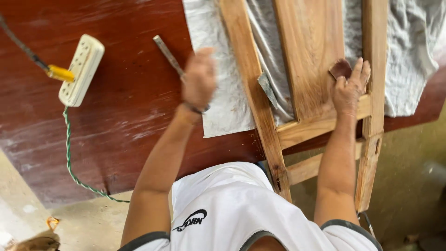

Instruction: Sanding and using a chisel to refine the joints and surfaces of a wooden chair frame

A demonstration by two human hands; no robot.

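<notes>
My right hand (350,88) is flat, fingers pressing a brown sandpaper scrap (340,69) onto the wooden frame (306,60), probably for even pressure. The frame sits on a grey cloth (218,60), likely padding. My left hand (199,79), left of the frame, is blurred; can't tell its grip, near a chisel (168,56).
</notes>
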